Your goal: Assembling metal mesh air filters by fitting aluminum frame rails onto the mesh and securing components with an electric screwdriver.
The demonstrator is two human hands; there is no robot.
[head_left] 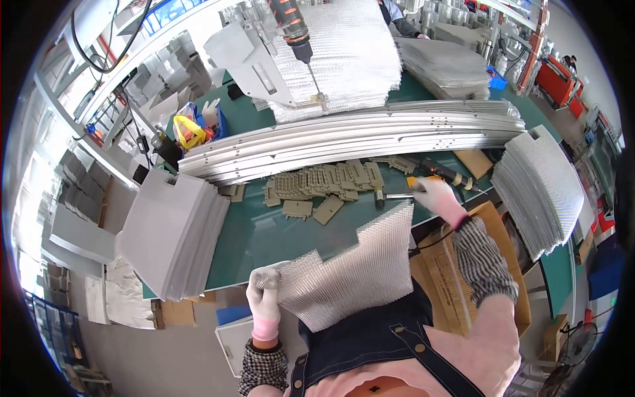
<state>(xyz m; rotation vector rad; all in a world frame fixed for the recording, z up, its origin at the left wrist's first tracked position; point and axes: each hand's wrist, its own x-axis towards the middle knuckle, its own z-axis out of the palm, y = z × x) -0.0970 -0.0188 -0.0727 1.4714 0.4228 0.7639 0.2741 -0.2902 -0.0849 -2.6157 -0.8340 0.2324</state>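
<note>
A silvery corrugated mesh sheet (354, 264) with a notched upper edge stands tilted in front of my body, its lower part against my apron. My left hand (264, 294), in a white and pink glove, pinches its left corner. Beyond the sheet's right corner, my gloved right hand (440, 200) is closed at the end of a small hammer (398, 196) with a silver shaft and dark head. Its grip is hidden by the fingers. A yellow thing beside the fingertips is too small to name. Tan plastic pieces (314, 184) lie heaped left of the hammer.
Long white metal strips (357, 135) lie stacked across the green table (248, 231). Sheet stacks stand at left (175, 231) and right (539, 188). A power driver (450, 175) lies behind my right hand; another driver (291, 30) hangs overhead. A cardboard box (499, 245) sits under my right arm.
</note>
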